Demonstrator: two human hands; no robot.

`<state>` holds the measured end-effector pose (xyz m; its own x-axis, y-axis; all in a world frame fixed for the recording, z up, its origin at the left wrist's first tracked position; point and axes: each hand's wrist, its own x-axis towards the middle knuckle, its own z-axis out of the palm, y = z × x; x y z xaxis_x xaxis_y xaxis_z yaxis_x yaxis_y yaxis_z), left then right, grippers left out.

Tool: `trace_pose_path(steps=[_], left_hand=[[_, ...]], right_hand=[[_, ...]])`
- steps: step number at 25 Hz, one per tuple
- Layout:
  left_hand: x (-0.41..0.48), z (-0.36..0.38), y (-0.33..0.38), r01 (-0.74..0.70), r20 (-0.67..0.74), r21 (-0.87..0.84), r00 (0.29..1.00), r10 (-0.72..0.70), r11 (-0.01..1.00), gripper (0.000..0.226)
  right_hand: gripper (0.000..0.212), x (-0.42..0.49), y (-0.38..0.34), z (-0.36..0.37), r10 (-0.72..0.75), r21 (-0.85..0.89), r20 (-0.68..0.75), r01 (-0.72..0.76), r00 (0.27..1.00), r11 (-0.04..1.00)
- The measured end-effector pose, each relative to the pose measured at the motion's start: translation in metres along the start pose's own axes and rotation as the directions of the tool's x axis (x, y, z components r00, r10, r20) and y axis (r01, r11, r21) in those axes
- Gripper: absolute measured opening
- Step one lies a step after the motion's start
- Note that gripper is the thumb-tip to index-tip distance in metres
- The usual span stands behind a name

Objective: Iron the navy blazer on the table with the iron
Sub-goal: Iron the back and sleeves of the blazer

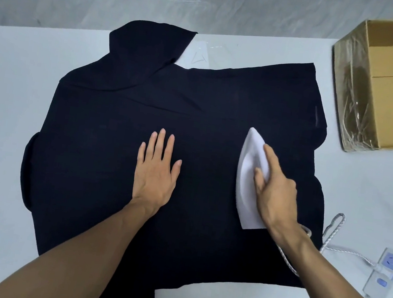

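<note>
Navy blazer (112, 162) spread flat over the middle of the white table (8, 97), one sleeve folded up toward the far edge. On its right part, white iron (246, 181) soleplate-down, tip pointing away, gripped around the handle by the right hand (274, 197), fingers curled and forefinger stretched along the top; left of it and apart, left hand (155, 173) palm down, fingers straight and spread, pressing the cloth. Farther right on the table, braided cord (333, 226) looping toward a power strip (385, 271) with a red light, and an open cardboard box (386, 82) at the far corner.
</note>
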<state>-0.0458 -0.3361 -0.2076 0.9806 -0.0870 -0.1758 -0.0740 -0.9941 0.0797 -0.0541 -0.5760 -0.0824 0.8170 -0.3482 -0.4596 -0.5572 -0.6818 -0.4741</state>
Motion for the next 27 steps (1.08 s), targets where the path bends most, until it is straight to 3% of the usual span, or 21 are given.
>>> trace_pose_path(steps=[4, 10, 14, 16, 21, 24, 27], left_hand=[[-0.001, 0.001, 0.000, -0.002, -0.005, 0.032, 1.000, 0.002, 1.000, 0.061], [0.000, 0.001, 0.001, -0.001, 0.004, 0.046, 1.000, 0.001, 0.999, 0.060], [-0.001, 0.000, 0.001, 0.005, 0.004, 0.051, 1.000, -0.005, 0.999, 0.060], [-0.001, -0.001, 0.001, 0.003, 0.009, 0.054, 1.000, -0.003, 0.999, 0.060], [-0.002, 0.000, 0.001, 0.002, 0.018, 0.022, 1.000, -0.002, 1.000, 0.061], [-0.001, -0.002, 0.001, 0.016, 0.028, 0.004, 0.999, -0.016, 1.000, 0.061], [0.000, -0.008, 0.003, 0.003, 0.036, -0.053, 0.999, -0.001, 0.999, 0.059]], right_hand=[[0.052, -0.005, -0.019, 0.016, -0.157, -0.044, 0.056, 0.159, 0.986, 0.986], [0.052, -0.001, -0.019, -0.005, -0.196, -0.140, 0.022, 0.197, 0.980, 0.970], [0.055, -0.002, -0.049, 0.028, -0.334, -0.219, 0.125, 0.355, 0.934, 0.909], [0.056, 0.002, -0.044, 0.036, -0.299, -0.273, 0.150, 0.330, 0.942, 0.904], [0.054, 0.013, 0.021, -0.004, -0.177, -0.297, -0.005, 0.167, 0.984, 0.940], [0.051, 0.023, 0.050, -0.032, -0.027, -0.168, -0.072, 0.015, 0.997, 0.986], [0.053, 0.029, 0.053, -0.047, -0.110, -0.235, -0.005, 0.105, 0.994, 0.966]])
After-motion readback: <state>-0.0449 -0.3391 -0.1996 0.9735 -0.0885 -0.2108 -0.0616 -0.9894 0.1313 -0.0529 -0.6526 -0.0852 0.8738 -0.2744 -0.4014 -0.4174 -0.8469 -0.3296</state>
